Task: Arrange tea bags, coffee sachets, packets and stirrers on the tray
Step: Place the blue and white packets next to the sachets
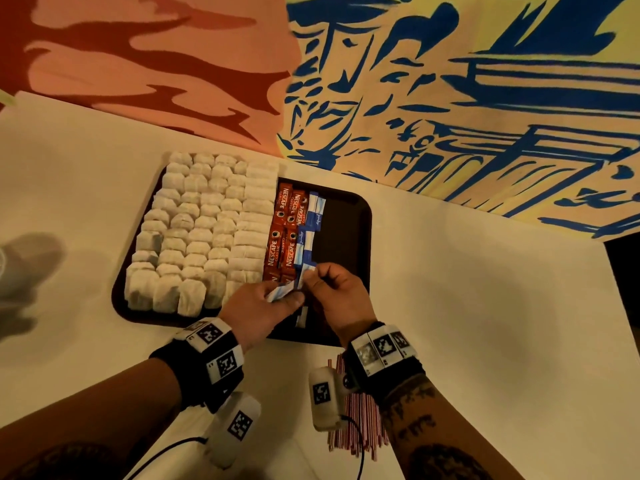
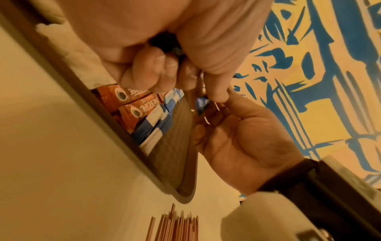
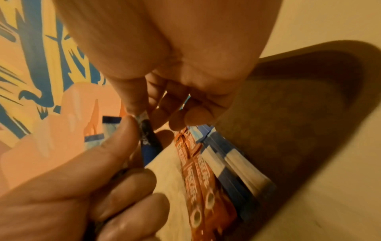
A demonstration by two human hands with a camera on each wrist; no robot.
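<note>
A dark tray (image 1: 346, 216) holds rows of tea bags (image 1: 201, 230) on its left, then a column of red coffee sachets (image 1: 285, 230) and a column of blue-and-white packets (image 1: 311, 223). Over the tray's near edge my left hand (image 1: 284, 297) grips a small bundle of blue-and-white packets (image 1: 277, 295). My right hand (image 1: 313, 277) pinches the top end of one packet (image 1: 304, 271) from that bundle. In the right wrist view the pinched packet (image 3: 144, 124) sits between both hands' fingertips. Red-striped stirrers (image 1: 360, 414) lie on the table under my right wrist.
The tray's right third (image 1: 341, 244) is bare dark surface. A white table (image 1: 485, 306) surrounds the tray. A painted wall (image 1: 450, 81) rises right behind it. A pale blurred object (image 1: 14, 268) sits at the left edge.
</note>
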